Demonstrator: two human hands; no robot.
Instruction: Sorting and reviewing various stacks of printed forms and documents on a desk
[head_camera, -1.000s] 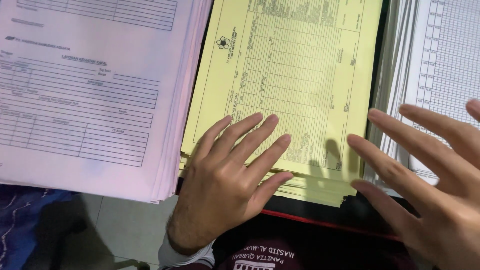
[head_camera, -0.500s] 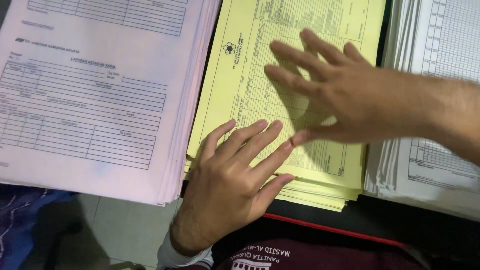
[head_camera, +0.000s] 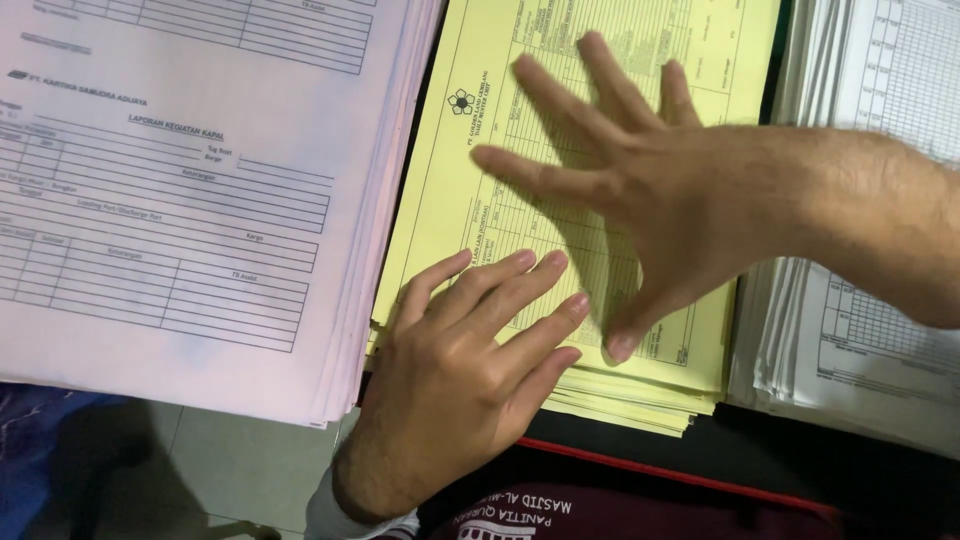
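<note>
A stack of yellow printed forms (head_camera: 700, 60) lies in the middle, its near edges fanned out. My left hand (head_camera: 455, 375) rests flat on the stack's near left corner, fingers spread. My right hand (head_camera: 655, 185) reaches in from the right and lies spread over the top yellow sheet, thumb tip pressing near the sheet's near right corner. Neither hand grips anything.
A thick stack of pink forms (head_camera: 180, 190) sits to the left, overhanging a pale floor. A stack of white gridded sheets (head_camera: 880, 320) sits to the right. A black surface with a red edge (head_camera: 660, 455) runs below the stacks.
My right hand swept from the lower right, over the white stack, onto the yellow sheet and moved further left. My left hand stayed on the corner.
</note>
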